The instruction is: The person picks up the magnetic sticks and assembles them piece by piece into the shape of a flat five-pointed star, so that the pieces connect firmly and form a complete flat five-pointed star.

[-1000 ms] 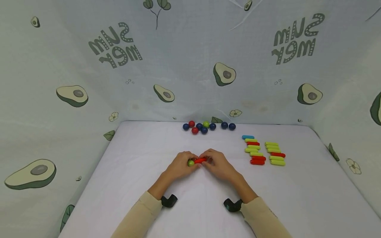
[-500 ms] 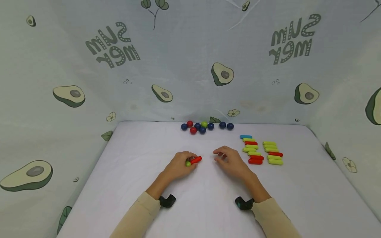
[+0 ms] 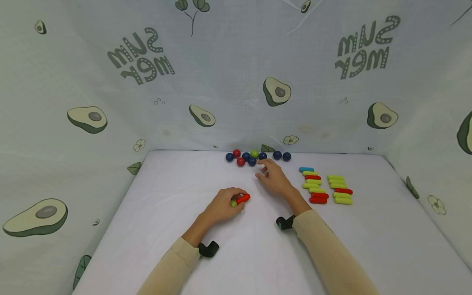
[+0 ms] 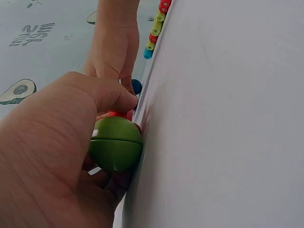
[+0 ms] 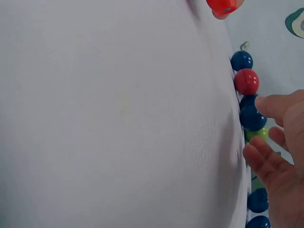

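Note:
My left hand [image 3: 224, 203] holds a green ball [image 4: 116, 143] with a red stick [image 3: 243, 198] joined or set against it, low over the white table. In the left wrist view the ball bulges out below the thumb and most of the stick is hidden. My right hand [image 3: 273, 177] reaches toward the row of balls at the back, thumb and fingers parted with nothing between them. Its fingertips are right by a dark blue ball [image 3: 252, 162]. A green ball [image 3: 254, 154] and a red ball [image 3: 241, 162] lie close to that one.
More dark blue balls [image 3: 287, 156] lie along the table's back edge. To the right are two columns of sticks: yellow-green sticks [image 3: 343, 201], red sticks [image 3: 318, 200] and a blue stick [image 3: 306, 169]. A printed cloth [image 3: 236, 82] hangs behind the white table [image 3: 177, 176].
My right hand let go of the red stick, drew back right, then moved forward to the balls. The left hand stays in place, still holding the green ball and stick, now tilted.

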### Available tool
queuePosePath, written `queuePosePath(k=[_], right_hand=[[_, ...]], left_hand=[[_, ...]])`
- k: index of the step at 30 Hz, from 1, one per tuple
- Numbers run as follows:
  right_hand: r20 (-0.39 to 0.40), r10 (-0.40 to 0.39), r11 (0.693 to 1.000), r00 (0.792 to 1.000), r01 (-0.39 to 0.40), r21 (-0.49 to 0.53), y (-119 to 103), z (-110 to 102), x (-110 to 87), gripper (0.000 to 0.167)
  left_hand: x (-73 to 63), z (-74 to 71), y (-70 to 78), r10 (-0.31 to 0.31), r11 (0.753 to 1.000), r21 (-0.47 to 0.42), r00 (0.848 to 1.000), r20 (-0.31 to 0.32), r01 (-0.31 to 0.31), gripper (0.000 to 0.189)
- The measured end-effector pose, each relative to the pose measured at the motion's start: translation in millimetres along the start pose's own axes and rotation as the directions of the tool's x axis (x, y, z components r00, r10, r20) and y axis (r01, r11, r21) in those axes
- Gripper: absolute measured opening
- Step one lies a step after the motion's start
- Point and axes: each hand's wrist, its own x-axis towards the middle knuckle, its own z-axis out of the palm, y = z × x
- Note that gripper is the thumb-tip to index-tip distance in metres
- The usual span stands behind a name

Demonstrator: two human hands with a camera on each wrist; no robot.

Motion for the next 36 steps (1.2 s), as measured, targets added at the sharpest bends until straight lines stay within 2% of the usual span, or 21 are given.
queuePosePath(k=[4, 10, 13, 20, 24, 29, 36], right_hand=[[0.011, 0.009, 1.000, 1.000, -0.009, -0.023, -3, 4, 12.5, 0.055], [0.014, -0.011, 0.997, 1.000, 0.012, -0.077, -3, 6, 21.8, 0.065], [0.033, 0.008, 0.995, 0.999, -0.005, -0.096, -3, 6, 26.0, 0.066], [0.030, 0.059, 0.992, 0.998, -0.055, -0.114, -5, 8, 25.3, 0.051], [0.028, 0.063, 0.993, 0.998, -0.060, -0.100, -2, 6, 16.1, 0.044], [0.064, 0.051, 0.998, 0.997, -0.050, -0.024, -1, 2, -8.6, 0.040], [0.108, 0.052, 0.998, 0.993, -0.057, 0.040, -8, 0, -43.3, 0.042]], left_hand=[[0.2, 3.5, -3.1, 0.007, 1.000, -0.012, 1.000, -0.012, -0.007, 0.031], [3.9, 5.0, -3.1, 0.016, 1.000, -0.022, 1.000, -0.018, -0.017, 0.037], [5.4, 5.5, -2.6, 0.017, 1.000, -0.023, 1.000, -0.014, -0.017, 0.037], [4.9, 7.3, -0.7, 0.011, 0.999, -0.044, 1.000, -0.021, -0.012, 0.030], [3.7, 5.9, 0.8, -0.007, 0.997, -0.080, 0.999, -0.041, 0.004, 0.030], [1.5, 3.9, -0.7, -0.045, 0.994, -0.104, 0.998, -0.048, 0.040, 0.033], [0.2, 2.4, -3.4, -0.041, 0.995, -0.096, 0.998, -0.054, 0.036, 0.036]])
